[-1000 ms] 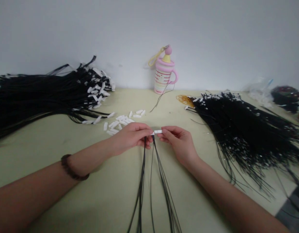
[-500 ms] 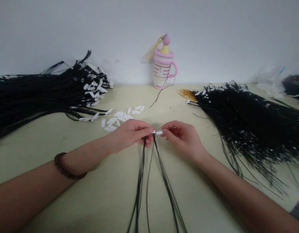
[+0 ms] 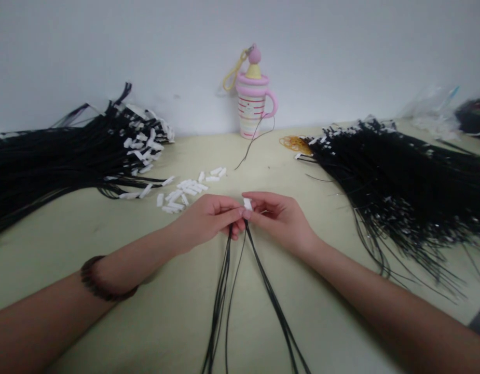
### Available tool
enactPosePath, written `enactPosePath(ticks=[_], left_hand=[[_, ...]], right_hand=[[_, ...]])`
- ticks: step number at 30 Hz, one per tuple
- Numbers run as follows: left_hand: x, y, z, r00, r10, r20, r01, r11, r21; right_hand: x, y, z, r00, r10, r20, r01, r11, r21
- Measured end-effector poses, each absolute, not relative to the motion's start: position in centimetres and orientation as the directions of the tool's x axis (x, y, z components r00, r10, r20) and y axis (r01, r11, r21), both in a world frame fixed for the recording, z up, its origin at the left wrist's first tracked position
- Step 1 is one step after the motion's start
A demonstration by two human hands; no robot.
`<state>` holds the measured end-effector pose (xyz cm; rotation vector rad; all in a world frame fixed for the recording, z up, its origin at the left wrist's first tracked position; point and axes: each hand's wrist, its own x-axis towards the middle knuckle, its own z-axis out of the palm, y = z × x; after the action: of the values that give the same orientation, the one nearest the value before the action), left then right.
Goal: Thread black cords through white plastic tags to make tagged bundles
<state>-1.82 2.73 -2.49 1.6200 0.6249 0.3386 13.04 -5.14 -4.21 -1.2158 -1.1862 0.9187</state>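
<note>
Two hands: left hand (image 3: 208, 218) and right hand (image 3: 282, 221), raised over the pale table (image 3: 165, 311), thumb tips meeting or nearly so; actual contact can't be told.
White piece: a small white piece (image 3: 247, 203) at the meeting point, upright-ish, leaning 11 to 5 o'clock; fingers cover its ends, so true long axis unsure. Right hand nearer.
Right grip: pinching the white piece, index above, thumb below; piece at its 10 o'clock.
Left grip: thumb and fingers pressed together on the tops of black cords (image 3: 271, 288); exact hold hidden. White piece at its 2 o'clock.
Black cords: hanging from the fingertips toward 5 and 7 o'clock, one strand between.
Loose white pieces (image 3: 185, 189): scattered at 10 o'clock of the fingertips, just beyond left hand.
Cup (image 3: 251, 106): 12 o'clock, by the wall.
</note>
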Motion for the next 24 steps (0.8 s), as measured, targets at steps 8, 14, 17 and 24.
enactPosePath(ticks=[8,14,17,24], left_hand=[[-2.0,3.2,-2.7,0.787,0.584,-0.200,0.134,0.154,0.979],[-2.2,3.3,-2.7,0.787,0.576,-0.219,0.144,0.173,0.974],[-2.2,3.4,-2.8,0.797,0.566,-0.212,0.137,0.172,0.975],[-2.4,3.7,-2.9,0.821,0.537,-0.194,0.128,0.158,0.979]], right_hand=[[14.3,-5.3,-3.0,0.173,0.974,0.147,0.157,0.120,-0.980],[14.5,-5.4,-2.3,0.146,0.985,0.094,0.140,0.074,-0.987],[14.5,-5.3,-2.4,0.195,0.977,0.090,0.122,0.067,-0.990],[14.5,-5.2,-2.8,0.115,0.988,0.104,0.049,0.099,-0.994]])
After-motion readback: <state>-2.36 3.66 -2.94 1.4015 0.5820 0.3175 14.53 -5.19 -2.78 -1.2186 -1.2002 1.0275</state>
